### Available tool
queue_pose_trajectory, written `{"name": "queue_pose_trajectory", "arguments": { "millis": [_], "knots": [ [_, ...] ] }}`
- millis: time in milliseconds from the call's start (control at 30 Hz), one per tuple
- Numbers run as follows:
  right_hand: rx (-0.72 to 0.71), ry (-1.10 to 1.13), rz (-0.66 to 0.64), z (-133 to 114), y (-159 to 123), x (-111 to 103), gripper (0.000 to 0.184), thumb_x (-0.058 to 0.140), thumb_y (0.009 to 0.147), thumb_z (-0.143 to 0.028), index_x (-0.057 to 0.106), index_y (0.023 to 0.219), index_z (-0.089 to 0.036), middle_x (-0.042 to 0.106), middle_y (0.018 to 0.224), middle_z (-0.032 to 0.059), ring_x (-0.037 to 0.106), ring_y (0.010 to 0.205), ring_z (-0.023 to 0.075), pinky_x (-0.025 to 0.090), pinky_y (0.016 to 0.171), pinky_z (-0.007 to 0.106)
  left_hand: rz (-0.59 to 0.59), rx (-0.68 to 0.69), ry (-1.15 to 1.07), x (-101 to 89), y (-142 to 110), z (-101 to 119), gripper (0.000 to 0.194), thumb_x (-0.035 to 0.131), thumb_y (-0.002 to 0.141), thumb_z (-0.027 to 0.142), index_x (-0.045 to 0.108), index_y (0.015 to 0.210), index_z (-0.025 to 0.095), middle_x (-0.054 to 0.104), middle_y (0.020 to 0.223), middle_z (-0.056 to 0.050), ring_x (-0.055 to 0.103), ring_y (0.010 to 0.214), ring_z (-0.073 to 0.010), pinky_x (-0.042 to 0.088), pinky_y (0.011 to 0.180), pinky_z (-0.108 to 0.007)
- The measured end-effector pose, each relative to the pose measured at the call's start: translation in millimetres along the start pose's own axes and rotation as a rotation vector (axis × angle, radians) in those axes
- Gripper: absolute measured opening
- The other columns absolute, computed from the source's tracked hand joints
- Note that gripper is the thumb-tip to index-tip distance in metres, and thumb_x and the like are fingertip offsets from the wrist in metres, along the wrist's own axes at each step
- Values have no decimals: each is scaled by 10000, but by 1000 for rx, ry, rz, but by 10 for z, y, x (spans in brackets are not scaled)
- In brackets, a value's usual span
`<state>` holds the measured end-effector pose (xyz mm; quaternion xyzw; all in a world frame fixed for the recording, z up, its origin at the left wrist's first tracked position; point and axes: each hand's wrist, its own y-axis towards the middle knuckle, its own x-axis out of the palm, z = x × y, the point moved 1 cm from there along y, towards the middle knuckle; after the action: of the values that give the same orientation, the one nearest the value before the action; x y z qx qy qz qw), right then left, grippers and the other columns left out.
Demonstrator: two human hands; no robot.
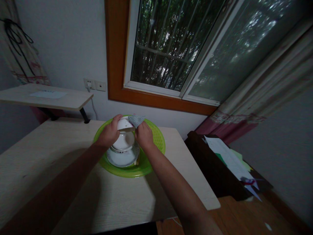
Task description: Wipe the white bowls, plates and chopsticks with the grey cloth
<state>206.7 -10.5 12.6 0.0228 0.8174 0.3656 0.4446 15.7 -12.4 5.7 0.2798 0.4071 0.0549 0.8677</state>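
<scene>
A green plastic basin (156,143) sits on a pale wooden table (73,182). Inside it lie white bowls (123,147), stacked, with a larger one at the bottom. My left hand (110,132) is closed round the rim of a small white bowl (124,124), held tilted above the stack. My right hand (144,135) pinches a greyish cloth (136,120) against that bowl's edge.
A small raised side table (46,96) with a sheet of paper stands at the back left. Wall sockets (95,85) are below the window (176,49). To the right, a dark low cabinet (215,166) carries papers; curtains hang beyond it.
</scene>
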Motion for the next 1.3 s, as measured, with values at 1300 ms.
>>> {"name": "queue_pose_trajectory", "arguments": {
  "millis": [1300],
  "knots": [
    [374, 462, 79, 399, 42, 300, 224, 542, 792, -155, 666, 975, -191, 739, 969, 48, 663, 893, 200, 536, 833, 318, -24, -22, -27, 5, 45, -27, 473, 481, 818, 137, 489, 1290, 170, 672, 1236, -133, 649, 1136, -268, 504, 982, -381]
  ]
}}
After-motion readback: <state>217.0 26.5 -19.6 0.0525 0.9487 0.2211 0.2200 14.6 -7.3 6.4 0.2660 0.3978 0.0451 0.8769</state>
